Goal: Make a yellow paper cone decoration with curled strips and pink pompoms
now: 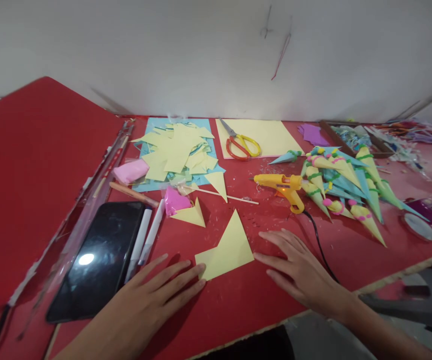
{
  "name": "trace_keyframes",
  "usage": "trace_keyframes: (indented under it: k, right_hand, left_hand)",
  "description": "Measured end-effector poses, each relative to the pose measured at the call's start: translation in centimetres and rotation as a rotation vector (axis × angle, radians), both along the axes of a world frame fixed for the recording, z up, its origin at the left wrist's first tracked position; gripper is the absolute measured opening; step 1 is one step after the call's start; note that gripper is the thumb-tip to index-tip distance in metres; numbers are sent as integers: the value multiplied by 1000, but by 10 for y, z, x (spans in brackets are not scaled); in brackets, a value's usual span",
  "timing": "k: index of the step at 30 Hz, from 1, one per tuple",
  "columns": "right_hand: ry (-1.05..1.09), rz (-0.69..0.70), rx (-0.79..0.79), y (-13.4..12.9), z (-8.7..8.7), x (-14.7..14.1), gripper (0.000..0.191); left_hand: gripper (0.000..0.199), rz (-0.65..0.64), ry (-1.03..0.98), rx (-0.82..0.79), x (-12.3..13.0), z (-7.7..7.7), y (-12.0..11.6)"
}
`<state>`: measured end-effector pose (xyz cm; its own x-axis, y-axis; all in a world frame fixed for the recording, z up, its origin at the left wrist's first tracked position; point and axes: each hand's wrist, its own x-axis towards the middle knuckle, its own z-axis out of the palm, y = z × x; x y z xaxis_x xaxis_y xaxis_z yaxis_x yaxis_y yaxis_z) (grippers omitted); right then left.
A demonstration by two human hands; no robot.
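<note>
A pale yellow piece of paper (231, 250) with a pointed top lies flat on the red table between my hands. My left hand (163, 295) is spread, its fingertips touching the paper's left edge. On the other side my right hand (294, 265) rests with fingers apart, its fingertips at the paper's right corner. Neither hand grips anything. Just beyond is a small folded yellow paper (189, 215), beside a bright pink clay packet (176, 201). A thin white stick (234, 198) lies behind the paper.
A yellow glue gun (279, 186) with a black cord lies right of centre, beside a pile of decorated paper cones (345, 175). Scissors (243, 145) rest on yellow sheets (276, 135). Cut paper pieces (180, 150) are heaped at back left. A black phone (99, 265) and white markers (150, 232) lie left.
</note>
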<state>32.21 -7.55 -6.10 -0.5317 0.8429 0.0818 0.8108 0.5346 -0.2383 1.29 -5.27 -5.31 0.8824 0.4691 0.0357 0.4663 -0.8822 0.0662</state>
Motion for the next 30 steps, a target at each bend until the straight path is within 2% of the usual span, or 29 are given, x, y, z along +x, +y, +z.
trace_keyframes:
  k: [3, 7, 9, 12, 15, 19, 22, 24, 30]
  right_hand:
    - [106, -27, 7, 9, 3, -15, 30]
    - [125, 76, -116, 25, 7, -39, 49]
    - [108, 65, -159, 31, 10, -46, 52]
    - [127, 79, -265, 36, 15, -48, 39]
    - [159, 134, -345, 37, 22, -44, 19]
    - [203, 142, -286, 41, 30, -40, 24]
    - [230, 123, -191, 47, 33, -42, 26]
    - [249, 91, -166, 52, 32, -43, 27]
    - [403, -2, -276, 66, 16, -38, 35]
  left_hand:
    - [55, -10, 11, 15, -1, 1, 1]
    - [57, -1, 16, -5, -1, 4, 3]
    - [57, -4, 15, -41, 1, 7, 3]
    - [55, 31, -9, -98, 7, 14, 3]
    - [42, 105, -171, -64, 15, 24, 1]
    - [24, 116, -313, 59, 31, 30, 2]
    - [22, 132, -299, 86, 48, 24, 7]
    - [20, 158, -220, 69, 61, 16, 11]
    - [15, 227, 62, 13, 81, -4, 20]
